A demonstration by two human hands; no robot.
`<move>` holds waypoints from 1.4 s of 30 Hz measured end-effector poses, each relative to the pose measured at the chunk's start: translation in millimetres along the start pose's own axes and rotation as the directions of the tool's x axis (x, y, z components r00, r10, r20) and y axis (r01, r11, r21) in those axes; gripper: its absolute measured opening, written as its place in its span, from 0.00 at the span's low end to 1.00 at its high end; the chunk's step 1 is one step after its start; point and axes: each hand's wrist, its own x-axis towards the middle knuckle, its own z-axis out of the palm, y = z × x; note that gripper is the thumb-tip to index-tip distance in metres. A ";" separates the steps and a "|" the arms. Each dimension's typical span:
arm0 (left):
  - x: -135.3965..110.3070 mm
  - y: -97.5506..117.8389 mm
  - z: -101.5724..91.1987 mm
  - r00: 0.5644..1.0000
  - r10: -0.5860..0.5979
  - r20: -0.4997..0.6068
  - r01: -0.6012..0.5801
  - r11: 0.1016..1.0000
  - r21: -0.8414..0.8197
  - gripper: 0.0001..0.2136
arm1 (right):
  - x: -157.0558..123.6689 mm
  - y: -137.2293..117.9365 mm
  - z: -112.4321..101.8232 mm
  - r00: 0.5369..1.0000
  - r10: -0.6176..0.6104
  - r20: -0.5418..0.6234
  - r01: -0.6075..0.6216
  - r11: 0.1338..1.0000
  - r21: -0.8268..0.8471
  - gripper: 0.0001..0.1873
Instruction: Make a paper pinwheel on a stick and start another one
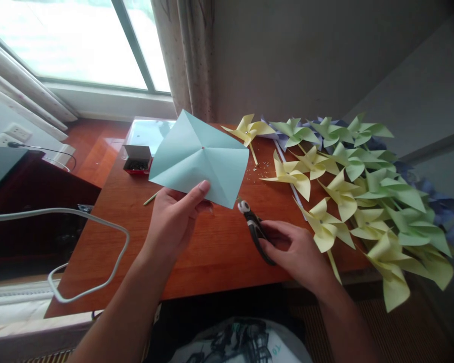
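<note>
My left hand (176, 219) pinches the lower edge of a light blue square of paper (200, 159), held up above the wooden table (196, 252). The paper has diagonal creases and a small red dot at its centre. My right hand (293, 249) rests on the table with its fingers closed around the black handles of a pair of scissors (254, 228), whose tip points toward the paper's lower right corner.
Many yellow, green and purple paper pinwheels (348, 191) cover the table's right side. A small open box of pins (136, 160) and a clear plastic lid (149, 132) sit at the back left. A thin stick (151, 198) lies near the left hand. A white cable (79, 252) loops at left.
</note>
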 end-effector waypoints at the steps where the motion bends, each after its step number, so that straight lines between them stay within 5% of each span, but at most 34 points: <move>1: 1.3 0.8 0.7 1.000 0.013 0.004 -0.013 1.000 -0.014 0.07 | -0.4 3.8 -4.3 0.998 0.055 -0.017 -0.051 0.984 0.169 0.19; 5: 6.2 -1.4 3.7 0.999 0.051 0.006 -0.050 0.996 -0.075 0.06 | -3.2 8.7 -8.2 0.997 0.083 0.012 -0.076 0.844 0.531 0.18; 11: 12.2 -10.2 2.4 0.999 0.040 0.008 -0.039 0.994 -0.099 0.06 | -9.5 2.2 10.3 0.978 0.114 0.172 -0.200 0.725 0.659 0.14; 18: 13.3 -14.4 -2.7 0.999 0.039 -0.013 -0.040 0.997 -0.063 0.06 | -14.2 3.4 10.6 0.974 0.023 0.226 -0.160 0.775 0.612 0.14; 27: 11.0 -15.9 -3.3 0.993 0.097 -0.059 -0.096 0.995 0.022 0.06 | -21.2 1.2 5.0 0.942 0.095 0.323 -0.234 0.874 0.426 0.25; 32: 9.8 -18.8 -4.3 0.992 0.102 -0.067 -0.095 0.990 0.102 0.08 | -26.6 -1.7 4.0 0.911 0.176 0.372 -0.324 0.865 0.384 0.25; 42: 5.5 -24.5 -2.1 0.999 0.016 -0.043 -0.011 0.994 0.107 0.09 | -20.0 -1.4 8.9 0.915 0.119 0.385 -0.278 0.877 0.391 0.25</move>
